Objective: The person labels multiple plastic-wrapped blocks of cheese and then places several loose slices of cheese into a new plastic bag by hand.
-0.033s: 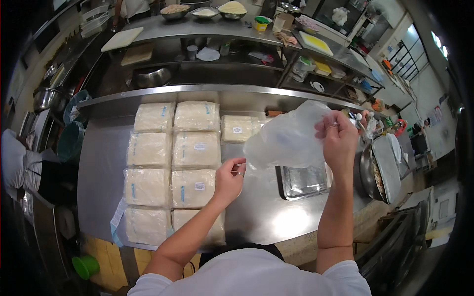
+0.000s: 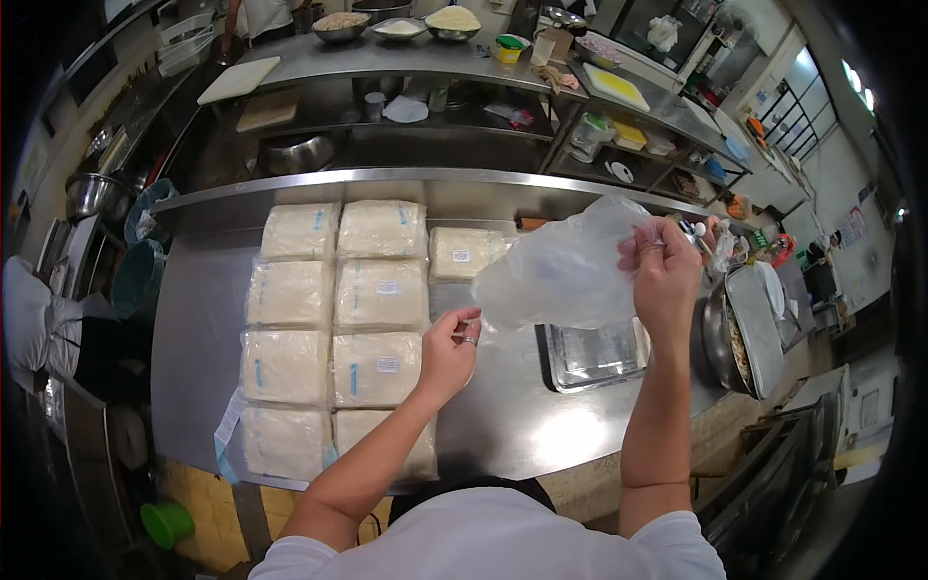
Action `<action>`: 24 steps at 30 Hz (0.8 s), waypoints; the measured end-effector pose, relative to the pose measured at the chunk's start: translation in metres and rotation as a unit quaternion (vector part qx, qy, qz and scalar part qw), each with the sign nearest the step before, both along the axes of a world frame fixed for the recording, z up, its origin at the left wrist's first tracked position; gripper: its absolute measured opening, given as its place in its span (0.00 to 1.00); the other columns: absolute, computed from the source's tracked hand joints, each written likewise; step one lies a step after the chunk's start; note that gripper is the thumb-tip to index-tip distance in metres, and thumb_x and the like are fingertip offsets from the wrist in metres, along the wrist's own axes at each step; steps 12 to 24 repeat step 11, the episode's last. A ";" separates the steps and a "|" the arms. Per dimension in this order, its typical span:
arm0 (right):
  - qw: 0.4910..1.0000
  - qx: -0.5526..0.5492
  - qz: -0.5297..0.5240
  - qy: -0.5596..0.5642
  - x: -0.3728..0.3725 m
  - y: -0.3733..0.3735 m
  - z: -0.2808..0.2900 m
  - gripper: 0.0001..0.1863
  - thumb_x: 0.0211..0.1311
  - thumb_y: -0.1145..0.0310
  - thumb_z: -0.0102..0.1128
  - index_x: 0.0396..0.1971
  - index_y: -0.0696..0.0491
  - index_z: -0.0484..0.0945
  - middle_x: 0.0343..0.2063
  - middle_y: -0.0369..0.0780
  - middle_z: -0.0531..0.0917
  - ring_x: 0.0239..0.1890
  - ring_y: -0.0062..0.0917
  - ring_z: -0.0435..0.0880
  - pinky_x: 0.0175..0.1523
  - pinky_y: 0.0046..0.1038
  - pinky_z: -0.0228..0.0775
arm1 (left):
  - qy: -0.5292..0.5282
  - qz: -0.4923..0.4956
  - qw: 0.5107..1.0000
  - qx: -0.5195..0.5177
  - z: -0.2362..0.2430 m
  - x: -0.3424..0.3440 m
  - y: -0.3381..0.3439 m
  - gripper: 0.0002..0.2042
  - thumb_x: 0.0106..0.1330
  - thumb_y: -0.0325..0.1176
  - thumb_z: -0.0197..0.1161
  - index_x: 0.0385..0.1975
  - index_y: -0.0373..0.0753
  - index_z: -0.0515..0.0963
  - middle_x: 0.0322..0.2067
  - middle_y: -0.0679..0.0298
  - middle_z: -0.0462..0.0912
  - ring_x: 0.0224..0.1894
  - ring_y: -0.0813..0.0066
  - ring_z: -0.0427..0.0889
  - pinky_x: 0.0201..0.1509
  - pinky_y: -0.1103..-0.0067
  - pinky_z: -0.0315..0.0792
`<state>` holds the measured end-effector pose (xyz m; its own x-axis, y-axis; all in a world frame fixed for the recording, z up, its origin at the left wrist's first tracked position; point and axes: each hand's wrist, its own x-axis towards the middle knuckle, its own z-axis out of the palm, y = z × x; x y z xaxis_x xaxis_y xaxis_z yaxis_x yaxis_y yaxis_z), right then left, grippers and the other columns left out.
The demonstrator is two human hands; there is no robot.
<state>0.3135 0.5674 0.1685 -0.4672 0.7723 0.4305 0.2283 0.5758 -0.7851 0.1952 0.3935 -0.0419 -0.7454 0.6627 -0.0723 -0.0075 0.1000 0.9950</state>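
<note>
A translucent plastic bag (image 2: 565, 266) is stretched out above the steel table between my hands. My right hand (image 2: 667, 275) is closed on its right edge, with the fingertips partly behind the film. At the bag's lower left corner, my left hand (image 2: 450, 356) pinches thumb and finger together on the film. Two columns of flat, pale packs in clear plastic (image 2: 382, 292) lie to the left, some bearing a white label. Another such pack (image 2: 462, 253) rests farther back, beside the bag. Below the bag is a shiny rectangular metal tray (image 2: 592, 362), its far part covered by the film.
The steel table (image 2: 198, 358) has a raised back edge. At the right stands a large metal bowl (image 2: 717, 338) with a lid leaning over it. Several filled bowls (image 2: 452, 21) and a white board (image 2: 239, 79) are on the far counter. A green bucket (image 2: 167, 523) is on the floor.
</note>
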 end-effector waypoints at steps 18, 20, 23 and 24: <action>0.939 -0.083 -0.077 0.325 0.180 0.072 -0.001 0.09 0.74 0.68 0.54 0.39 0.58 0.78 0.24 0.34 0.79 0.23 0.14 0.76 0.25 0.16 0.67 | 0.108 0.004 0.975 -0.194 -0.025 0.040 0.012 0.22 0.67 0.38 0.62 0.59 0.37 0.75 0.58 0.42 0.75 0.64 0.57 0.73 0.68 0.64 0.64; 0.939 -0.083 -0.077 0.325 0.180 0.072 -0.001 0.09 0.74 0.68 0.54 0.39 0.58 0.78 0.24 0.34 0.79 0.23 0.14 0.76 0.25 0.16 0.67 | 0.108 0.004 0.975 -0.194 -0.025 0.040 0.012 0.22 0.67 0.38 0.62 0.59 0.37 0.75 0.58 0.42 0.75 0.64 0.57 0.73 0.68 0.64 0.64; 0.939 -0.083 -0.077 0.325 0.180 0.072 -0.001 0.09 0.74 0.68 0.54 0.39 0.58 0.78 0.24 0.34 0.79 0.23 0.14 0.76 0.25 0.16 0.67 | 0.108 0.004 0.975 -0.194 -0.025 0.040 0.012 0.22 0.67 0.38 0.62 0.59 0.37 0.75 0.58 0.42 0.75 0.64 0.57 0.73 0.68 0.64 0.64; 0.939 -0.083 -0.077 0.325 0.180 0.072 -0.001 0.09 0.74 0.68 0.54 0.39 0.58 0.78 0.24 0.34 0.79 0.23 0.14 0.76 0.25 0.16 0.67 | 0.108 0.004 0.975 -0.194 -0.025 0.040 0.012 0.22 0.67 0.38 0.62 0.59 0.37 0.75 0.58 0.42 0.75 0.64 0.57 0.73 0.68 0.64 0.64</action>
